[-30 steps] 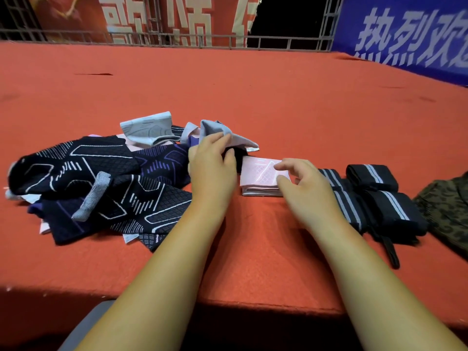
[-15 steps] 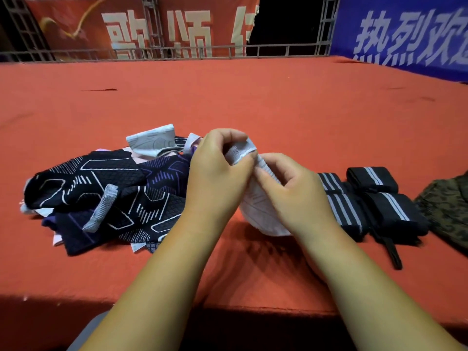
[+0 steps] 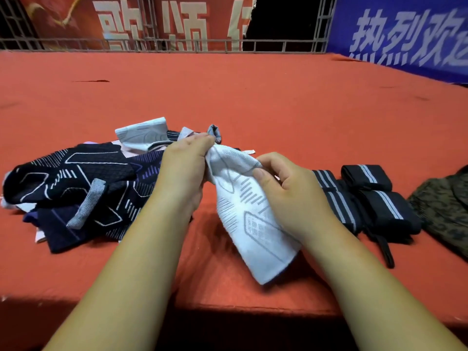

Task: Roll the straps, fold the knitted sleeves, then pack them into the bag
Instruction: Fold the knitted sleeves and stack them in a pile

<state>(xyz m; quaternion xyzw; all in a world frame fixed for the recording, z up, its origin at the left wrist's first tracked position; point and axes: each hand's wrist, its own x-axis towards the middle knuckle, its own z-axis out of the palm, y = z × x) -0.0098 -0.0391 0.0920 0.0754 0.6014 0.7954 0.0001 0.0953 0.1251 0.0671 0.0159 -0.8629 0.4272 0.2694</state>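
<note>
Left hand (image 3: pixel 184 168) and right hand (image 3: pixel 291 193) both pinch the top of a white sleeve (image 3: pixel 253 224), which hangs above the table (image 3: pixel 228 97). To the right the straps (image 3: pixel 374 198) lie rolled beside the likely bag (image 3: pixel 445 211). The dark sleeves (image 3: pixel 76 183) to the left look unfolded, so folding and packing remain.

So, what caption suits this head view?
A white knitted sleeve held by left hand and right hand over red table, between piled dark sleeves and rolled black straps.

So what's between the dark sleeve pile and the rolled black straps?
In the head view, the left hand and right hand, both holding a white knitted sleeve over the red table.
</note>
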